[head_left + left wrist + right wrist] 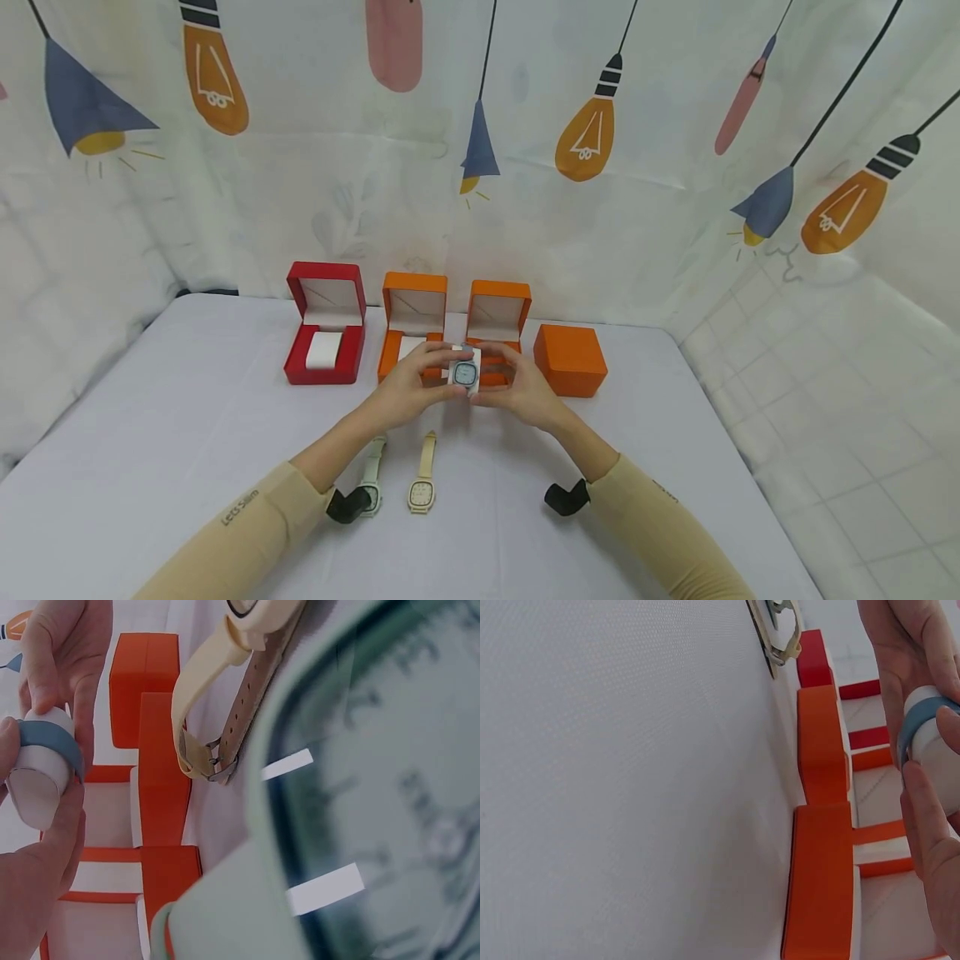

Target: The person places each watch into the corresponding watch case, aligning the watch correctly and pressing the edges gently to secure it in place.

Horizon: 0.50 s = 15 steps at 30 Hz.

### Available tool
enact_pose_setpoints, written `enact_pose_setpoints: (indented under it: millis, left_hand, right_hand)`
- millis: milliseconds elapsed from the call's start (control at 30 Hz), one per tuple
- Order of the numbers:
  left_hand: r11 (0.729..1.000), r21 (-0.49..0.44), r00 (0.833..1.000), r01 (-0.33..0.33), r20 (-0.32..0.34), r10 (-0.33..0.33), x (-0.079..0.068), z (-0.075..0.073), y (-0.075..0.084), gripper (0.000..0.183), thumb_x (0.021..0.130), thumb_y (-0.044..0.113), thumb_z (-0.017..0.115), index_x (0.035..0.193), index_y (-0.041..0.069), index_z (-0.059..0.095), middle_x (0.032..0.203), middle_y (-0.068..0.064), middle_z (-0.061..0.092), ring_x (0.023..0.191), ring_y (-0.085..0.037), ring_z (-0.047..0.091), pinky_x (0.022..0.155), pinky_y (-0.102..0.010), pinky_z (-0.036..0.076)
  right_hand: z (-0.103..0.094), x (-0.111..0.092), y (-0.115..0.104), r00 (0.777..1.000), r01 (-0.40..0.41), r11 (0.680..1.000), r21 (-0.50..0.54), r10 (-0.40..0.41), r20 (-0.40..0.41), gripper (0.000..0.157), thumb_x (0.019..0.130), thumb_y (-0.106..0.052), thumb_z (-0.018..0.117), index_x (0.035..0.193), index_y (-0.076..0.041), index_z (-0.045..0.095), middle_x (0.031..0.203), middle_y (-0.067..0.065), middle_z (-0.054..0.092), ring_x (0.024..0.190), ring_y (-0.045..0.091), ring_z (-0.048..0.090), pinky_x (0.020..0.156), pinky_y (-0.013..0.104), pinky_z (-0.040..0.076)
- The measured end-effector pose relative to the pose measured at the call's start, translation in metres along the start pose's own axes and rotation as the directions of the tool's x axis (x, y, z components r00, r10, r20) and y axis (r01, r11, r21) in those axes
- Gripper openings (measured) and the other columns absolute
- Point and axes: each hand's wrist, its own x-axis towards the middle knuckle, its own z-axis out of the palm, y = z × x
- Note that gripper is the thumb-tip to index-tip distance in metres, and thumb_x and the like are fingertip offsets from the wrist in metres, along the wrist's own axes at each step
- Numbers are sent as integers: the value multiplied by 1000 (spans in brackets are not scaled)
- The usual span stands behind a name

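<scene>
Above the front of the open orange boxes, my left hand (405, 387) and right hand (531, 396) hold a watch (465, 374) from its two sides. Its blue strap (49, 735) wraps around a white cushion (34, 796), gripped between fingers and thumbs. The square watch face is turned toward me in the head view. Behind the hands stand an open orange box (415, 283) with a white cushion and another open orange box (500, 290), its inside partly hidden by the right hand. A cream watch (422, 494) and a pale green watch (372, 467) lie nearer me.
An open red box (345, 367) with a white cushion stands at the left of the row. A closed orange box (572, 360) ends it on the right. All rest on a white-covered table (187, 433) before a lamp-printed curtain (420, 217). The left sleeve passes near the pale green watch.
</scene>
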Motion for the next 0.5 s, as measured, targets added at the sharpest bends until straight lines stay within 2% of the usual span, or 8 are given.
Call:
enact_pose_setpoints:
  millis: [267,500]
  left_hand:
    - [1000,23,1000,-3,-19,3,-1,-1,0,54,89,23,81,141,22,65,140,-11,50,123,-35,52,95,-47,55]
    - [1000,3,999,-8,-33,8,0,0,-1,54,89,22,82,140,21,65,135,-9,52,120,-35,53,93,-45,56]
  right_hand:
    - [3,1,-2,1000,14,1000,12,-14,6,74,84,-3,85,149,-16,49,148,4,48,123,28,59,91,36,58]
    - [3,0,-1,1000,13,1000,10,-13,6,73,85,-3,84,148,-17,50,148,3,48,124,26,59,91,36,58]
